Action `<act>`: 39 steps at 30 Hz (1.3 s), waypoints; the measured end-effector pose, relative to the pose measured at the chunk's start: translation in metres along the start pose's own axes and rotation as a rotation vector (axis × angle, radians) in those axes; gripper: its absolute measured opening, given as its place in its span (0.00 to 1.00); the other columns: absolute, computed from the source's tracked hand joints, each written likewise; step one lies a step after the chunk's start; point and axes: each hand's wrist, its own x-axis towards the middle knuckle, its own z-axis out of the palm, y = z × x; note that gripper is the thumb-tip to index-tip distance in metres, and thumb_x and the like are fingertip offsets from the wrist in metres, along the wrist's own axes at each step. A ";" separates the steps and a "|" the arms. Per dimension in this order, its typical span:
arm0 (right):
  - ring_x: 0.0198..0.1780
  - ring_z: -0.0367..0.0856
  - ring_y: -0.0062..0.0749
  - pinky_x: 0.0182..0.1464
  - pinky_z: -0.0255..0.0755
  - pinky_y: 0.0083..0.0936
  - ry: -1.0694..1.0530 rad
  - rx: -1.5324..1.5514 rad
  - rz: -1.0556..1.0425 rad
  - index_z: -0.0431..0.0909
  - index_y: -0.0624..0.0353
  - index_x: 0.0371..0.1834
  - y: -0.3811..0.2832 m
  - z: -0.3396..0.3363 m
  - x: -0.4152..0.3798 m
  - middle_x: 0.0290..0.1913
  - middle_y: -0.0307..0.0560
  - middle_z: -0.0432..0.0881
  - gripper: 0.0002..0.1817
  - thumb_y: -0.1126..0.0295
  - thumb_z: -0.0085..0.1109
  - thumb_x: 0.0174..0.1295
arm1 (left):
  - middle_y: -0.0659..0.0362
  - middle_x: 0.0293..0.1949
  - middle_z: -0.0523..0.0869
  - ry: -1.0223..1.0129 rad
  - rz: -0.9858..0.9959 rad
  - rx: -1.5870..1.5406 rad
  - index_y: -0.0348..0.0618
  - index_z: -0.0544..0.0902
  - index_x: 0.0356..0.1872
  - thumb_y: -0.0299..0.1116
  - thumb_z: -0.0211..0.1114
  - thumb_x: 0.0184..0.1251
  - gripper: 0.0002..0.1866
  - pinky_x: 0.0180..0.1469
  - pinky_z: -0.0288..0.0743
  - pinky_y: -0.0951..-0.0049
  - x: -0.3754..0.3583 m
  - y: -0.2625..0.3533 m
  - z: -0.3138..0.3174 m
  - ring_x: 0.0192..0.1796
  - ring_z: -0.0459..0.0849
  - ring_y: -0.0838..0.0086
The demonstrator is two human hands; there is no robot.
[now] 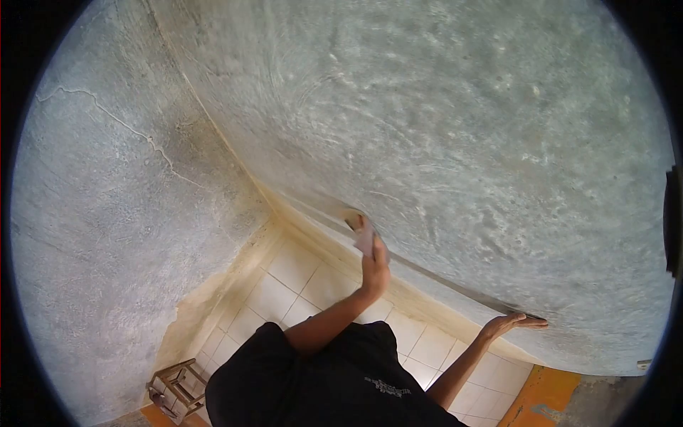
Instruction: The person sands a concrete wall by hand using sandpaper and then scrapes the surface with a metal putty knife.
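Observation:
My left hand (375, 260) is raised against the grey-green plastered wall (455, 156). Its fingers are closed around a pale folded sheet (365, 240) that looks like paper or sandpaper, though blur hides its exact kind. The sheet's brownish upper end meets the wall surface. Farther right, my right hand (509, 324) lies flat on the same wall with its fingers stretched out. Nothing shows in that hand. A dark narrow line (448, 282) runs along the wall between both hands.
A second wall (121, 213) with a long crack joins at the left corner. White floor tiles (293, 274) lie below. A small wooden stool (178, 388) stands at lower left. An orange-painted surface (544, 395) is at lower right.

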 end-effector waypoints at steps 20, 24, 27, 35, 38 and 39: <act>0.76 0.13 0.49 0.73 0.25 0.58 0.095 -0.025 -0.073 0.23 0.54 0.76 0.000 0.009 -0.005 0.76 0.55 0.17 0.46 0.33 0.20 0.67 | 0.32 0.72 0.47 0.032 0.704 0.518 0.21 0.52 0.69 0.40 0.42 0.77 0.31 0.74 0.38 0.51 0.049 0.116 -0.018 0.75 0.38 0.41; 0.77 0.26 0.53 0.74 0.32 0.57 0.194 -0.066 -0.293 0.35 0.58 0.76 -0.009 0.012 -0.010 0.77 0.59 0.30 0.41 0.40 0.25 0.70 | 0.35 0.73 0.45 0.159 0.500 0.309 0.22 0.52 0.69 0.40 0.43 0.77 0.31 0.75 0.36 0.56 0.082 0.136 -0.037 0.76 0.38 0.48; 0.77 0.36 0.54 0.73 0.39 0.57 0.279 -0.065 -0.497 0.44 0.59 0.75 -0.044 0.019 -0.015 0.76 0.59 0.39 0.34 0.48 0.29 0.73 | 0.36 0.73 0.46 0.153 0.546 0.284 0.23 0.52 0.69 0.39 0.43 0.77 0.31 0.75 0.35 0.57 0.094 0.168 -0.046 0.77 0.40 0.49; 0.75 0.47 0.51 0.72 0.48 0.52 0.514 0.006 -0.550 0.54 0.65 0.71 -0.109 0.050 -0.009 0.74 0.60 0.50 0.28 0.58 0.27 0.74 | 0.31 0.70 0.53 0.033 0.638 0.623 0.21 0.55 0.68 0.38 0.43 0.75 0.30 0.71 0.38 0.43 0.053 0.144 -0.036 0.75 0.48 0.42; 0.74 0.50 0.49 0.71 0.49 0.50 0.552 -0.054 -0.544 0.56 0.67 0.70 -0.112 0.057 -0.005 0.73 0.60 0.53 0.28 0.59 0.26 0.74 | 0.32 0.70 0.54 0.126 0.613 0.543 0.21 0.56 0.68 0.39 0.42 0.75 0.30 0.71 0.36 0.41 0.072 0.147 -0.048 0.75 0.48 0.42; 0.74 0.50 0.49 0.71 0.49 0.50 0.554 -0.086 -0.541 0.56 0.67 0.69 -0.110 0.057 -0.005 0.72 0.60 0.54 0.28 0.59 0.26 0.74 | 0.32 0.70 0.54 0.154 0.604 0.477 0.21 0.56 0.68 0.38 0.42 0.75 0.30 0.71 0.36 0.41 0.080 0.163 -0.048 0.75 0.47 0.42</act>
